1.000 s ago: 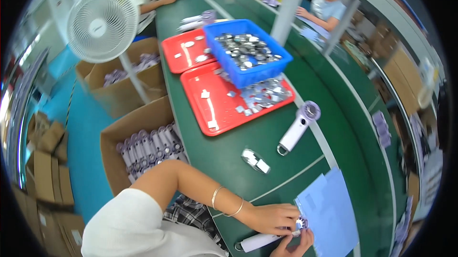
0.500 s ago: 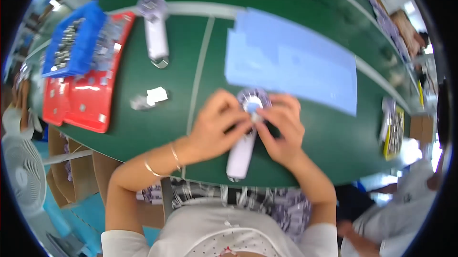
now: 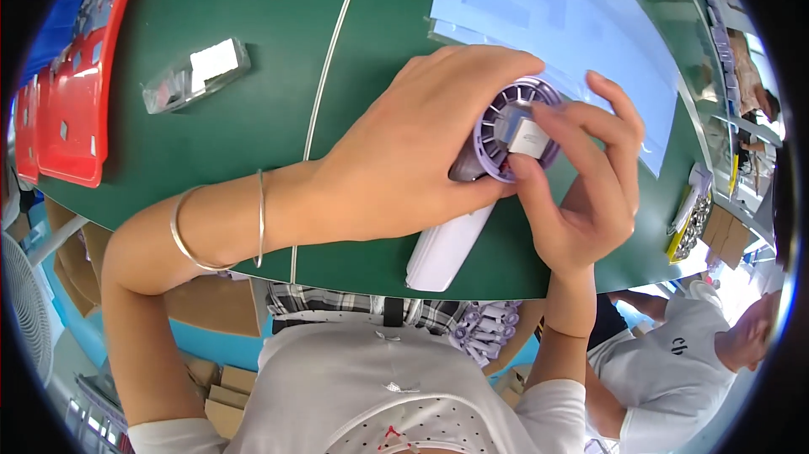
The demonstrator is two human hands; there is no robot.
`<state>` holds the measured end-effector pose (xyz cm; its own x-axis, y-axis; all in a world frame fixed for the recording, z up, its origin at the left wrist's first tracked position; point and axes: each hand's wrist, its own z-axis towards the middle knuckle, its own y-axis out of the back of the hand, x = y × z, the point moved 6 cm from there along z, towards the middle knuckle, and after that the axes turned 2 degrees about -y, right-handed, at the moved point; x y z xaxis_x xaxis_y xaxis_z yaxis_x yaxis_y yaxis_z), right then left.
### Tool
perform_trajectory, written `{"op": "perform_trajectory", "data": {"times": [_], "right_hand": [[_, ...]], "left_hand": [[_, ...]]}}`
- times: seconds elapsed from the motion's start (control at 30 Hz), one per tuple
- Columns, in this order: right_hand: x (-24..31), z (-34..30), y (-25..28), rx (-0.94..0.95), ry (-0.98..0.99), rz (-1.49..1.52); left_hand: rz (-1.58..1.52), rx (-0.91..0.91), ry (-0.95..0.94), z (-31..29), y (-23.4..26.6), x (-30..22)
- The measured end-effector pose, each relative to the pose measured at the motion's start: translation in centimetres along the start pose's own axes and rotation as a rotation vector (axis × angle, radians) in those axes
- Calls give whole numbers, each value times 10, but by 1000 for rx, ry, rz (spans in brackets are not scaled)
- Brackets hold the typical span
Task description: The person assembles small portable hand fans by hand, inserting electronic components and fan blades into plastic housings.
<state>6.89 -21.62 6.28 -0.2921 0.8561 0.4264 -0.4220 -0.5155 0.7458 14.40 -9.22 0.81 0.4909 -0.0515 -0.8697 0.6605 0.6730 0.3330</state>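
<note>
The right hand (image 3: 581,193) pinched a small white square cap (image 3: 527,137) at the hub of a handheld fan (image 3: 472,201). The left hand (image 3: 404,155) curled over the ribbed lilac grille, gripping it. The fan's smooth white handle lay on the green tabletop (image 3: 278,100), beside pale blue sheets (image 3: 548,7).

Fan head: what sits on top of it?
A small white piece sits on the fan head, pinched by the right hand. The left hand covers the head's left part.
</note>
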Motion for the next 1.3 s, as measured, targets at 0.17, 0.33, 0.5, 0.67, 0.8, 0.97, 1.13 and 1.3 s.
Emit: {"op": "perform_trajectory", "data": {"times": [0.17,0.33,0.5,0.67,0.8,0.97,1.13,1.3], "right_hand": [[-7,-4,0,68,-82,52],[-8,-3,-1,89,-53,36],[-7,-2,1,98,-54,57],[-6,0,1,109,-25,31],[-3,2,1,132,-52,57],[0,4,1,0,-128,65],[6,10,9,147,-240,-268],[24,27,-3,229,-226,-484]], "left_hand": [[-53,-41,-22,2,-3,-1],[-52,-52,-31,3,-4,0],[-40,-55,-32,3,-3,-4],[-12,-67,-22,3,-3,-5],[-14,-66,-24,3,-3,-6],[-30,-71,1,2,-2,-7],[-12,-84,-17,2,-2,-10],[8,-121,-32,2,-2,-9]]}}
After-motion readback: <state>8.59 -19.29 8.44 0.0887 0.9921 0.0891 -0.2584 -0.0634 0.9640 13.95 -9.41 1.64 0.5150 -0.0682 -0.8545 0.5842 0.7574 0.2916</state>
